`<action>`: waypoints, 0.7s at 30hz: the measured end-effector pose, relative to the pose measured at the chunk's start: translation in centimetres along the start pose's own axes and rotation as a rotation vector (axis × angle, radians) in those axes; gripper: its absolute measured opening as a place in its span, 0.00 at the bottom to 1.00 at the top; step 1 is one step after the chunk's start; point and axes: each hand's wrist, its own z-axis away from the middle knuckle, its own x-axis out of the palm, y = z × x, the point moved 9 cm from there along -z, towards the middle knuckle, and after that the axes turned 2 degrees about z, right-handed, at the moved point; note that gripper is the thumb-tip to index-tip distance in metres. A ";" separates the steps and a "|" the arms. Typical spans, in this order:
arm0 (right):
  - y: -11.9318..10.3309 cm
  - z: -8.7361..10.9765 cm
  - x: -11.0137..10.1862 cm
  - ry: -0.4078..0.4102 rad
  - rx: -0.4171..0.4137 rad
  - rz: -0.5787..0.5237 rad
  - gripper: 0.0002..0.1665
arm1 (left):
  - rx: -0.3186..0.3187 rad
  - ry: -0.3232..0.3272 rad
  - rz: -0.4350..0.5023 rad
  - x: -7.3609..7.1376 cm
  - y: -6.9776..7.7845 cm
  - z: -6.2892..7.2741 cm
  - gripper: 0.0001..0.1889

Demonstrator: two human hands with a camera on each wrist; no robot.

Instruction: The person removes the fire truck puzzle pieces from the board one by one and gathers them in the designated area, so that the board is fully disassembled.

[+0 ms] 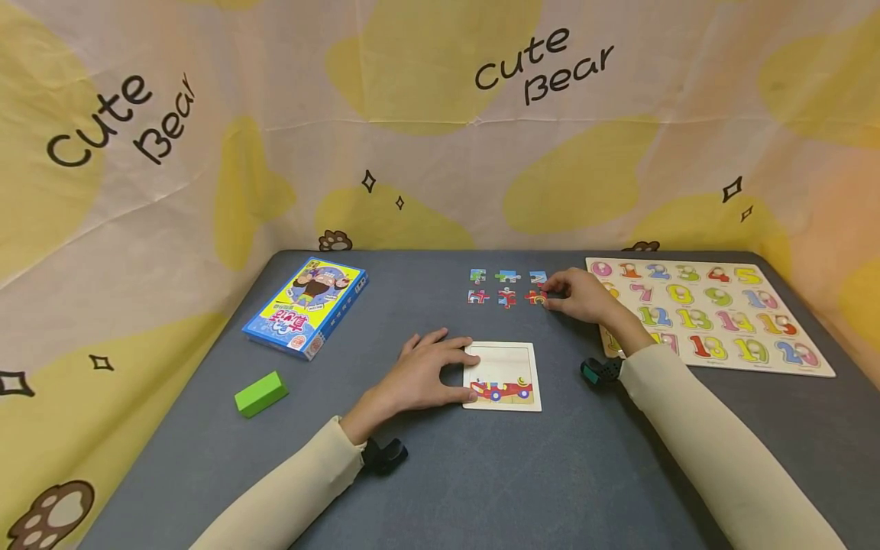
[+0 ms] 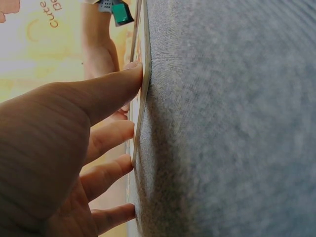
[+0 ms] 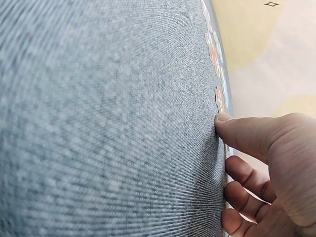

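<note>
Head view leaves unclear whether the right hand [image 1: 581,295] pinches a puzzle piece [image 1: 534,297]; left hand [image 1: 422,374], spread, touches tray [image 1: 506,360].

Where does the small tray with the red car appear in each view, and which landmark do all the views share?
Head: tray below and slightly right of centre, left hand at its left side.
Left wrist: edge-on, a thin pale strip just left of centre, touched by the thumb.
Right wrist: not visible.
Shared landmark: the grey table, filling the left wrist view's right side and the right wrist view's left.
</note>
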 end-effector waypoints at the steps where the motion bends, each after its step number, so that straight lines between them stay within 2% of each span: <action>1: 0.1 0.0 0.0 0.002 -0.001 0.001 0.15 | 0.000 -0.001 0.000 0.0 0.0 0.0 0.30; 12: 0.1 0.3 -0.2 0.021 0.006 0.003 0.19 | 0.017 0.000 -0.007 -0.1 0.2 0.1 0.29; 21: -1.4 1.4 -0.6 0.060 -0.023 -0.047 0.20 | 0.033 -0.007 -0.002 -0.2 0.2 0.2 0.30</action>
